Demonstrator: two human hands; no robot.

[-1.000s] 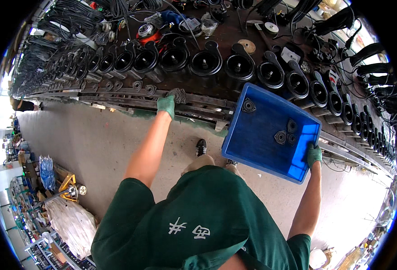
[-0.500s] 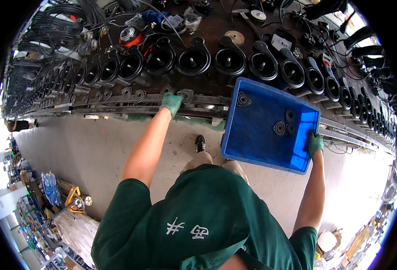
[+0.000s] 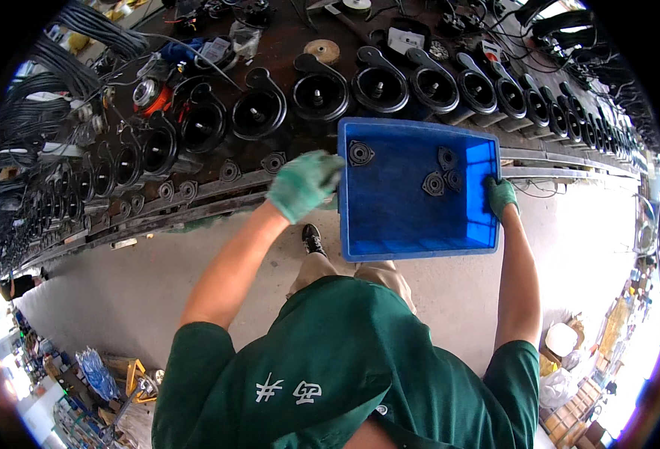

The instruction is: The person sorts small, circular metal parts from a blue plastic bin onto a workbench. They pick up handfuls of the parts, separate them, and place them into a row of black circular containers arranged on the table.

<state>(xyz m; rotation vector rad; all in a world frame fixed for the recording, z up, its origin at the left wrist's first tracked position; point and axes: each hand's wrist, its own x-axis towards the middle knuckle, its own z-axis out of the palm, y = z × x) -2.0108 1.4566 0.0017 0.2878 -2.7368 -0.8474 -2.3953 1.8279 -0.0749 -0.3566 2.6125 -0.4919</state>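
My left hand, in a green work glove and smeared by motion, is just left of the blue plastic bin. Its fingers are closed on a dark flange-like part, blurred and partly hidden at the bin's left wall. My gloved right hand grips the bin's right rim, with its fingers partly hidden behind the wall. Inside the bin, one dark round flange lies in the far left corner. A cluster of similar flanges lies toward the right.
A long row of black cup-shaped housings stands on the bench beyond the bin. More flanges lie along the metal rail to the left. Cable bundles and an orange-and-silver part are farther back.
My left hand has lifted off the rail and moved toward the bin with a dark part in its fingers. The bin has shifted left in view and sits straighter; my right hand still holds it.
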